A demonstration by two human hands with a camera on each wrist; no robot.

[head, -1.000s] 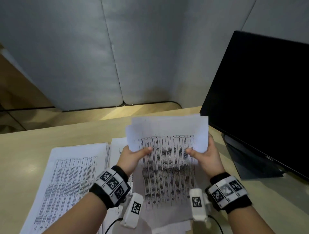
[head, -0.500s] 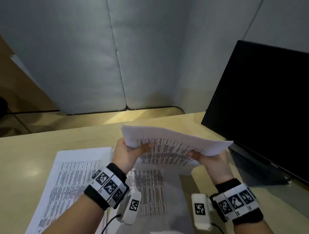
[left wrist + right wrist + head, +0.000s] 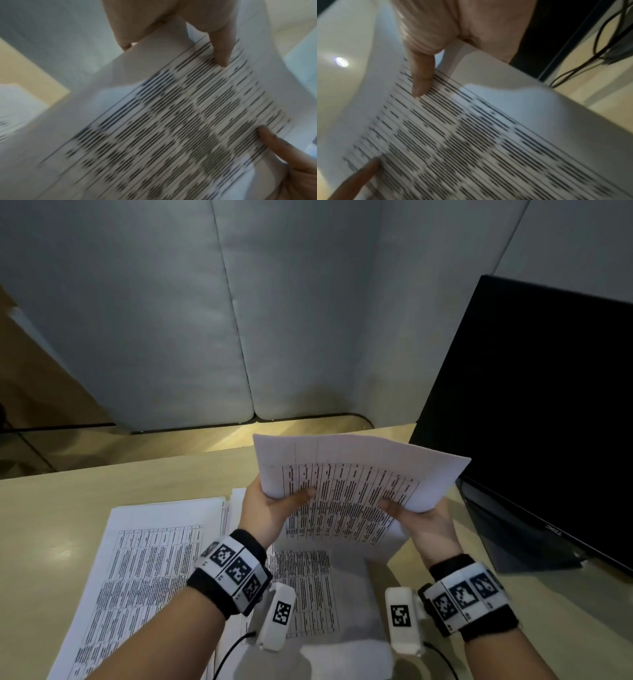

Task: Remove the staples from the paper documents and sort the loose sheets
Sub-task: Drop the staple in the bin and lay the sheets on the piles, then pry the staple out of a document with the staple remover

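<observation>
Both hands hold up a white document [image 3: 349, 484] printed with a table, above the desk. My left hand [image 3: 274, 505] pinches its left edge, thumb on the printed face. My right hand [image 3: 418, 515] pinches its right side, thumb on top. The upper page bends back away from me. In the left wrist view the left thumb presses on the sheet [image 3: 171, 121]; the right wrist view shows my right thumb on the same sheet [image 3: 488, 135]. A printed stack [image 3: 144, 570] lies flat on the left of the desk. Another printed sheet [image 3: 308, 594] lies under my wrists. No staple is visible.
A black monitor [image 3: 534, 405] stands close on the right, its base [image 3: 513, 535] just beyond my right hand. Grey padded panels [image 3: 171, 320] wall the back of the beige desk [image 3: 51, 525]. Cables run behind the monitor [image 3: 599, 47].
The held document has moved right and up a little, and its top page has flipped from nearly edge-on to facing me, curled back. Both hands keep their grips.
</observation>
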